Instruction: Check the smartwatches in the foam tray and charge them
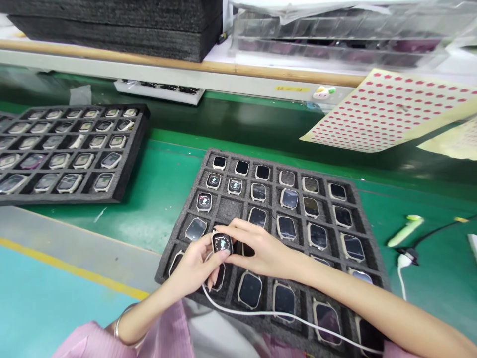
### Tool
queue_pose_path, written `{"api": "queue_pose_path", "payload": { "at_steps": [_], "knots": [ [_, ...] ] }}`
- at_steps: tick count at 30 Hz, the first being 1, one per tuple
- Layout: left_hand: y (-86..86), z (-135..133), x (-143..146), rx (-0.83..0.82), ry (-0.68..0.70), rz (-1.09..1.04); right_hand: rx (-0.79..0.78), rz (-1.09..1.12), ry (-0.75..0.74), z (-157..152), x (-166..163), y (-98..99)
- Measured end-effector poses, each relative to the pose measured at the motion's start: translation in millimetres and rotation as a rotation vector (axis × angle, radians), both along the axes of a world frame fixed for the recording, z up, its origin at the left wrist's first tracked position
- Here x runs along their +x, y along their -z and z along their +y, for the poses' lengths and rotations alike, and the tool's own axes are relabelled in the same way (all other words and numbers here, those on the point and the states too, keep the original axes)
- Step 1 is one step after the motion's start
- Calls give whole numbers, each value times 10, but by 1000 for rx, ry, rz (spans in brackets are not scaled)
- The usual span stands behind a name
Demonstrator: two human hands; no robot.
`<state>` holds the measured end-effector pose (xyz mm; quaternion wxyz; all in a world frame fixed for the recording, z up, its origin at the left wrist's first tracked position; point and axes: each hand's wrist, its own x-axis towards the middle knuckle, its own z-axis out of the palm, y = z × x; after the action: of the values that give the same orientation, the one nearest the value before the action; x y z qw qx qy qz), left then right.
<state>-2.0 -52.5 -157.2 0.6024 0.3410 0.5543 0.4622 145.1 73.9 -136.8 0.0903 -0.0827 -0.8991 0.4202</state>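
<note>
A small watch body with a lit screen (222, 243) is held between both hands over a black foam tray (367, 233). My left hand (194, 268) grips it from below and the left. My right hand (263, 248) pinches it from the right. A white cable (283, 314) runs from under the hands across the tray's near rows toward the right. The tray holds several watch bodies in square pockets; three at its far left also show lit screens (213, 180). One pocket in the third row (229, 208) is empty.
A second foam tray (128, 164) filled with watch bodies lies at the left on the green belt. A sheet of red dot stickers (380, 112) hangs at the right. A green-white pen tool (404, 231) and a cable plug (406, 257) lie right of the tray. Foam sheets (112, 22) are stacked behind.
</note>
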Motion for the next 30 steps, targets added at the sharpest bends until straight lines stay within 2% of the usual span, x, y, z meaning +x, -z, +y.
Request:
{"api": "queue_pose_path", "payload": {
  "at_steps": [10,15,17,20,22,25,28,30],
  "knots": [
    [0,-17,5,3,5,-25,-25,7,7,-16,5,-17],
    [39,-37,-2,67,-18,-72,-74,108,59,143,-26,-88],
    [52,-40,0,66,-20,-83,7,128,171,239,-58,-66],
    [41,-32,-1,17,-32,-102,268,-5,289,320,-84,-24],
    [6,-21,-12,5,-8,-95,432,-122,263,322,-60,-62],
    [-81,-8,-23,22,35,-72,599,-225,240,297,47,-237],
    [-177,2,32,15,52,-78,683,-363,257,298,185,-374],
    [-217,21,118,13,57,-97,692,-431,249,307,252,-355]
  ]
}}
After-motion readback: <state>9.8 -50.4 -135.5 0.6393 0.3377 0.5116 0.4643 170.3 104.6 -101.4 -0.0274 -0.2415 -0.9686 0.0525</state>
